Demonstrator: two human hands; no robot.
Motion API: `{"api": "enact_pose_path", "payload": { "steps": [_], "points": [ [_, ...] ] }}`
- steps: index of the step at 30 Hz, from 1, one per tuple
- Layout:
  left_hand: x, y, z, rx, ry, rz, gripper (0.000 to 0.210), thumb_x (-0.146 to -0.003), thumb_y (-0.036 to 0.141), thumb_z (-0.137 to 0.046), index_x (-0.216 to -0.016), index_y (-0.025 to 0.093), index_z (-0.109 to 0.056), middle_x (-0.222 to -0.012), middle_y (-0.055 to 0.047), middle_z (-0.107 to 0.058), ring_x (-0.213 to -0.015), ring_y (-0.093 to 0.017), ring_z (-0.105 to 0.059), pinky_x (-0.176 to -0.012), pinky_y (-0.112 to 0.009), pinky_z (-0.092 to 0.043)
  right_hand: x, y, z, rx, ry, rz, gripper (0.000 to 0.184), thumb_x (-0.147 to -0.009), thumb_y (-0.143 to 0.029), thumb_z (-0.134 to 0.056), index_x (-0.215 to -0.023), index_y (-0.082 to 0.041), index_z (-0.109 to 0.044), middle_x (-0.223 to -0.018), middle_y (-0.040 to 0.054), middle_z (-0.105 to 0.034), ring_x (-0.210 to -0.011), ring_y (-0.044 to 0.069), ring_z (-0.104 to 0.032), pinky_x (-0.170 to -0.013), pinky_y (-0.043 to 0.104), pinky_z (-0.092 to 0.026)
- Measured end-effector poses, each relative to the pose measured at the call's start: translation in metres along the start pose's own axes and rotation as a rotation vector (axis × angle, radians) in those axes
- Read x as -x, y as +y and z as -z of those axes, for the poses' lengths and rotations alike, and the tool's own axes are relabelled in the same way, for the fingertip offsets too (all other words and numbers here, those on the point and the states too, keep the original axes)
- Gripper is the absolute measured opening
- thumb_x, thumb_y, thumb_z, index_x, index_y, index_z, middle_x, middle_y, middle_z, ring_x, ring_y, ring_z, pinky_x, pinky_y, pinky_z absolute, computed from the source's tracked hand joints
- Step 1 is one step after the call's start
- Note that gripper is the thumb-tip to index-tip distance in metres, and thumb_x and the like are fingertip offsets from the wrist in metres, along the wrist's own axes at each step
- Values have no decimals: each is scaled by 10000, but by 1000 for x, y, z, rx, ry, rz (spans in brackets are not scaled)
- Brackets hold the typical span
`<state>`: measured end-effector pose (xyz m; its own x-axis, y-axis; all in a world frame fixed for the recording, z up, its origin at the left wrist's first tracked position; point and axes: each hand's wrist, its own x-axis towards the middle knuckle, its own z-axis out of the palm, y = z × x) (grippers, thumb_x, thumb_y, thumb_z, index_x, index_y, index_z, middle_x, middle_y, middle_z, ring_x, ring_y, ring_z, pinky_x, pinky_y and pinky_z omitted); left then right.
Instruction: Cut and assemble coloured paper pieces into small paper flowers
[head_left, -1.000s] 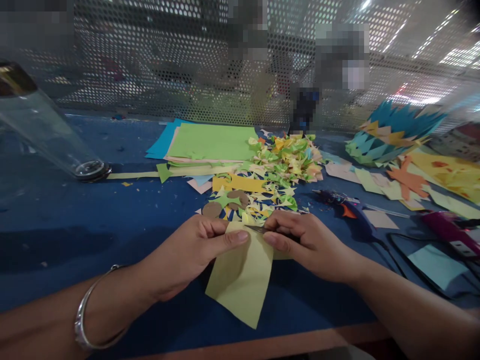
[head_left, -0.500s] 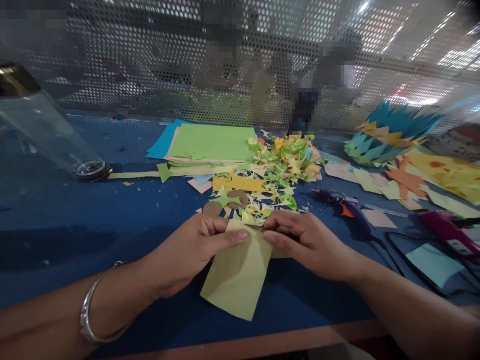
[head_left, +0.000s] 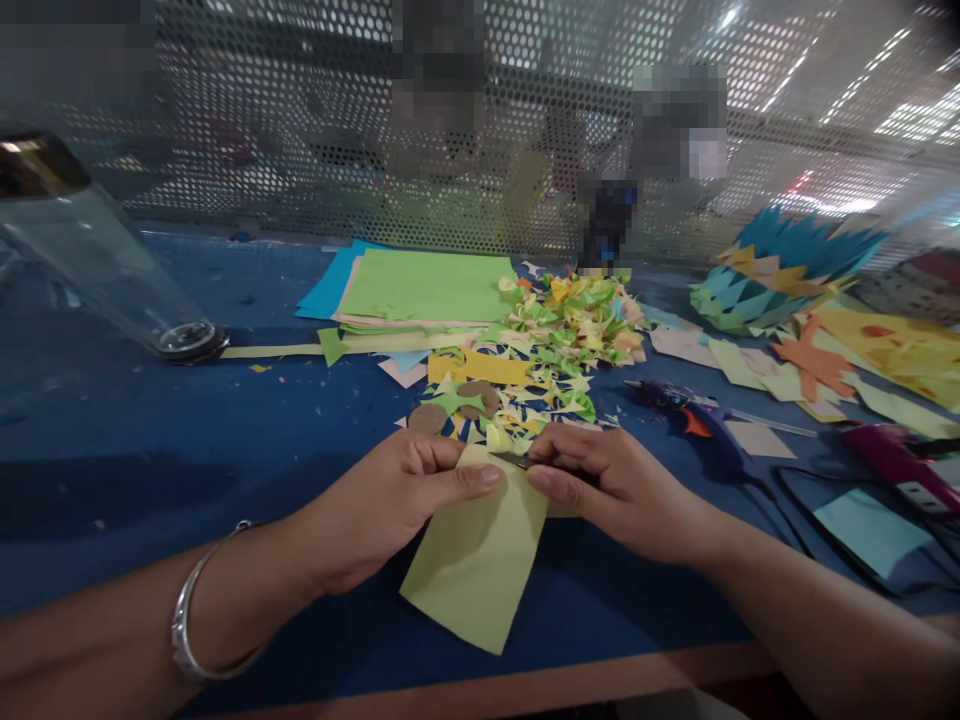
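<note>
Pinched between thumb and fingers of my left hand (head_left: 420, 485) is a pale yellow-green sheet of paper (head_left: 480, 560), its lower end hanging toward the table's front edge. My right hand (head_left: 600, 485) is closed on small scissors (head_left: 511, 459). Their dark pointed blades lie at the paper's top edge, while the handles are mostly hidden by my fingers. A small curled yellow piece (head_left: 499, 437) stands up at that edge. Just beyond the hands lie brown paper discs (head_left: 426, 419), a green paper star shape (head_left: 454, 396) and a yellow strip (head_left: 480, 367).
A heap of paper scraps (head_left: 574, 320) sits beside stacked coloured sheets (head_left: 431, 285). To the right are a blue glue gun (head_left: 712, 430) with a cord, a purple power strip (head_left: 904, 465) and a spiky paper crown (head_left: 780, 270). A glass bottle (head_left: 97, 250) stands at left, before a perforated metal screen (head_left: 300, 150).
Both hands keep nearly the same pose. The paper's lower corner has dipped slightly, and my left hand has shifted a little to the right.
</note>
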<state>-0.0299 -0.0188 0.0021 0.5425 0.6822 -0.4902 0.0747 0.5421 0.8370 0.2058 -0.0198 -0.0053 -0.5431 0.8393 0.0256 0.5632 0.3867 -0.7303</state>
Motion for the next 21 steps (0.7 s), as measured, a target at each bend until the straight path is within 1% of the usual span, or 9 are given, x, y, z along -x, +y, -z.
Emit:
{"api": "enact_pose_path", "payload": {
  "steps": [9,14,21],
  "points": [
    [-1,-2,0,26,-38,11,250,-863,398,-715,-866,152,-760,-847,-57,-763,-694,-140,-661,-659,-246,-491,2,1,-1,11,-9,10,308,-1012,-445,-473,-893,-185,-588,-736,-7,-516,-655,119,-463,-576,265,-344],
    [-3,-2,1,56,-79,14,254,-851,390,-731,-846,139,-767,-819,-57,-759,-677,-134,-657,-645,-233,-494,0,0,0,10,-1,40,314,-1012,-444,-472,-876,-186,-590,-724,-16,-515,-639,109,-450,-577,262,-344],
    [-3,-2,1,91,-99,19,243,-844,369,-741,-846,128,-775,-818,-72,-758,-680,-143,-670,-645,-232,-512,2,2,-1,11,4,56,307,-1008,-440,-477,-874,-187,-589,-717,-19,-511,-634,105,-449,-570,261,-347]
  ]
}}
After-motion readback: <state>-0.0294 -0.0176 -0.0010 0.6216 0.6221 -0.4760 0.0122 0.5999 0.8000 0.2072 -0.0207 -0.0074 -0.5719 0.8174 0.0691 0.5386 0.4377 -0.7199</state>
